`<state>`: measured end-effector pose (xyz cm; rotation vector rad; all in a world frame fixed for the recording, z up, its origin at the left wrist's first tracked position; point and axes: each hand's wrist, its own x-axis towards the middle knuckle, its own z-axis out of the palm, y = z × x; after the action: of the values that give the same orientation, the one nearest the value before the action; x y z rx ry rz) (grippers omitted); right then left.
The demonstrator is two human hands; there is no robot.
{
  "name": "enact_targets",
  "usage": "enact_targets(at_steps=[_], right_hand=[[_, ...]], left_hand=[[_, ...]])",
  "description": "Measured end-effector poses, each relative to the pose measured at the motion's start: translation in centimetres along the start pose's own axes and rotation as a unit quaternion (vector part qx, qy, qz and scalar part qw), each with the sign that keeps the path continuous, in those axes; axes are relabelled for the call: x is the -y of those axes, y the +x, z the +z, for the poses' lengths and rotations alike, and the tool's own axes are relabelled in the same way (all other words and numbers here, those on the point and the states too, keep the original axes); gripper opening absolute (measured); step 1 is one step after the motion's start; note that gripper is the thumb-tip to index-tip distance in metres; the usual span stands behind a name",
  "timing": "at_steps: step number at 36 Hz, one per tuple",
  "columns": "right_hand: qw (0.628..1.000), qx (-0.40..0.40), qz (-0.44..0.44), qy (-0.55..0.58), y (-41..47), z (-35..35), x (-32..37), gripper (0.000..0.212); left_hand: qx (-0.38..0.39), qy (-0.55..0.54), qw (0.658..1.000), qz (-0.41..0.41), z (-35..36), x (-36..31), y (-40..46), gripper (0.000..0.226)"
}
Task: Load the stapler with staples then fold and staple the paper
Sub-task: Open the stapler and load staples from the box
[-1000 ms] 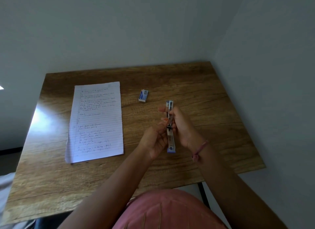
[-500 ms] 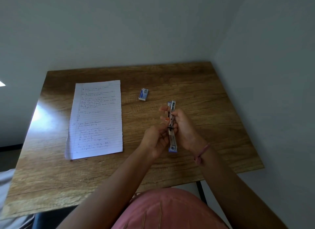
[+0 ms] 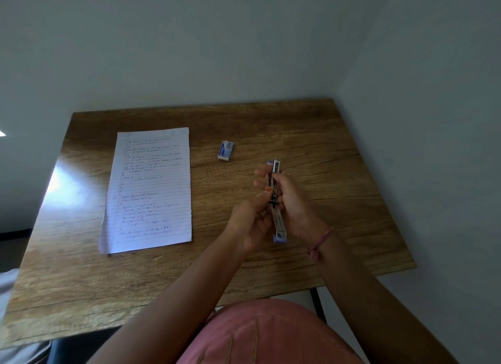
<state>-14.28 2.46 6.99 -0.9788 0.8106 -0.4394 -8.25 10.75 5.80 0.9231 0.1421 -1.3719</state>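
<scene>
Stapler (image 3: 277,201) is held above the wooden table (image 3: 311,146) between both hands, lengthwise away from the body. The right hand (image 3: 294,201) is closed around its right side, fingers curled over the metal body at mid-length. The left hand (image 3: 249,222) is closed against the left side, its fingertips (image 3: 267,191) pressed at the middle of the stapler, where a small dark part is seen; an orange-painted nail is visible there. Whether a strip of staples is pinched between the fingers cannot be told.

Count: one stapler, one staple box (image 3: 225,150), one sheet of paper (image 3: 150,187), two hands.

The stapler appears opened out flat: a long silver metal channel is exposed, with a blue plastic end nearest the body and a second blue tip at the far end. The interior of the channel is too small to be read.

The staple box, small and blue-and-white, is lying flat on the table beyond the hands and to their left, well apart from them. The lined paper, covered in handwriting, is lying flat and unfolded at the left of the table, apart from the box. A pink cord bracelet (image 3: 320,243) is worn on the right wrist.
</scene>
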Motion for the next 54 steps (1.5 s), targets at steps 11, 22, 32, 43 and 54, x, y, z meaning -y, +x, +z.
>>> enact_targets(at_steps=[11,22,32,43,54], right_hand=[[1.000,0.014,-0.001,-0.008,-0.2,-0.5,-0.1,0.031],[0.998,-0.019,0.011,-0.061,0.4,-0.9,2.0,0.037],[0.995,-0.027,0.024,-0.094,0.7,-0.8,2.3,0.046],[0.992,-0.004,0.033,-0.119,0.7,-0.9,0.8,0.035],[0.997,0.003,0.016,-0.072,0.6,-0.8,-0.3,0.035]], left_hand=[[0.014,-0.003,1.000,0.008,-0.1,0.2,0.3,0.017],[0.028,-0.030,0.999,-0.002,0.1,0.6,1.0,0.020],[0.017,-0.015,1.000,0.000,-0.1,0.7,1.3,0.022],[0.006,-0.017,1.000,0.004,-0.2,0.6,1.1,0.017],[-0.009,-0.003,1.000,0.000,0.0,0.4,1.2,0.020]])
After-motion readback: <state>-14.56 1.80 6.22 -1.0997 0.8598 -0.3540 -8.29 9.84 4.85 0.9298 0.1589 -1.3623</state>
